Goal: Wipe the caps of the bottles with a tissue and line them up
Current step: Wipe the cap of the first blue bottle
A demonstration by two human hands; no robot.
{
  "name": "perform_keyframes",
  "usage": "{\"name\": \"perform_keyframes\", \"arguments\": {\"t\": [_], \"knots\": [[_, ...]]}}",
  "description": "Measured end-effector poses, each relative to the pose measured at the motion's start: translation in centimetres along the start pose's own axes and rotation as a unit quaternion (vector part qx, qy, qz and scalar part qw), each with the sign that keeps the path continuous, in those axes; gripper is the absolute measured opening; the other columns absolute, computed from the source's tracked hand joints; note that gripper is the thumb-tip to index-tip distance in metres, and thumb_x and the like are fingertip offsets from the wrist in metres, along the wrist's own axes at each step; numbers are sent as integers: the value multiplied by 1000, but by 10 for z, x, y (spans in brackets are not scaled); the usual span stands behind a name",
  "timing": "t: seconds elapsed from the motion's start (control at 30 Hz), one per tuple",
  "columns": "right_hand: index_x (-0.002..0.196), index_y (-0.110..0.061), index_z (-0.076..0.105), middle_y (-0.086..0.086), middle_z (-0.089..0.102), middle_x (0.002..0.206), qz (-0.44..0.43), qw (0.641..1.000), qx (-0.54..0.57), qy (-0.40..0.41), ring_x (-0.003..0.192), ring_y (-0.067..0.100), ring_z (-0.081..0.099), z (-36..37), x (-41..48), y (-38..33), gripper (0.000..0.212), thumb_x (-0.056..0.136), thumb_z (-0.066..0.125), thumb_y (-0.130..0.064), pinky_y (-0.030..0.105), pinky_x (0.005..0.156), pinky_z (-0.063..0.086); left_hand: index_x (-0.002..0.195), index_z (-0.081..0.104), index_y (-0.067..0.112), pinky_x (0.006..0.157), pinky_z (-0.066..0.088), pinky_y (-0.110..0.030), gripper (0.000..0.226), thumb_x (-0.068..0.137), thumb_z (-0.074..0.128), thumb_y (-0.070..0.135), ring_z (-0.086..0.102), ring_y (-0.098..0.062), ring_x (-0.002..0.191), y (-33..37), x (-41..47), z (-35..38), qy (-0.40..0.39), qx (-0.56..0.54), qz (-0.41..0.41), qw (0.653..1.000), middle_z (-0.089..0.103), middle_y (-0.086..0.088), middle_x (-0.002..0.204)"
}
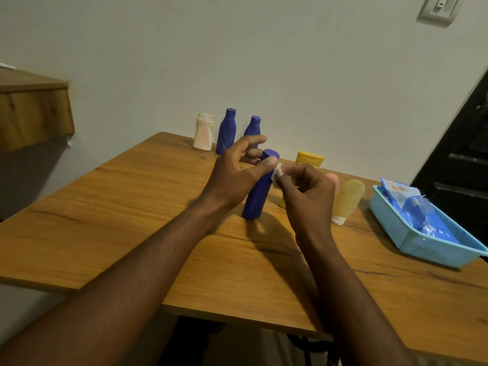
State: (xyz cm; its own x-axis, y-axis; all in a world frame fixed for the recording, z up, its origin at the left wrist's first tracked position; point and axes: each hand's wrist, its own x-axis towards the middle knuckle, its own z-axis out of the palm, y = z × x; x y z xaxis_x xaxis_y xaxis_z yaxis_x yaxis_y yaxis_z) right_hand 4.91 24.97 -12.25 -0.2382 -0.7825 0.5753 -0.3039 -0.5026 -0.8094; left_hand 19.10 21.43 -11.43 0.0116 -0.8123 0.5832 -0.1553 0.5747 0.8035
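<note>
A blue bottle (256,196) stands tilted on the wooden table (132,220) at the middle. My left hand (235,173) grips its neck just below the blue cap (270,154), thumb against it. My right hand (309,196) pinches a small white tissue (277,176) against the bottle's neck. Against the wall stand a white bottle (203,133) and two more blue bottles (226,132) (252,126) in a row. A yellow bottle (309,158) is partly hidden behind my right hand, and a pale yellow tube (347,200) stands cap down to the right.
A light blue plastic basket (396,228) with blue and white packets sits near the table's right edge. A wooden shelf (34,109) juts out at the left. A dark door frame is at the far right.
</note>
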Motion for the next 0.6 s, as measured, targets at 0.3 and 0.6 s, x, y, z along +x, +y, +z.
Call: {"name": "perform_keyframes", "arguments": {"t": [0.3,0.6], "knots": [[92,-16,68,3,72,88,85,993,-45,-69,89,21,71,-4,2,12,8,90,69,-9,49,83,62,128,66,18,77,51,-9,28,100,63,22,66,3,101,-3,1,-1,-19,-33,-7,999,69,12,114],[87,-17,68,1,70,81,74,992,-79,-59,83,20,69,-4,2,14,7,89,71,-11,44,79,62,129,64,28,89,53,-28,39,92,74,36,64,-2,108,-1,-6,-2,0,16,4,1000,69,15,119]]}}
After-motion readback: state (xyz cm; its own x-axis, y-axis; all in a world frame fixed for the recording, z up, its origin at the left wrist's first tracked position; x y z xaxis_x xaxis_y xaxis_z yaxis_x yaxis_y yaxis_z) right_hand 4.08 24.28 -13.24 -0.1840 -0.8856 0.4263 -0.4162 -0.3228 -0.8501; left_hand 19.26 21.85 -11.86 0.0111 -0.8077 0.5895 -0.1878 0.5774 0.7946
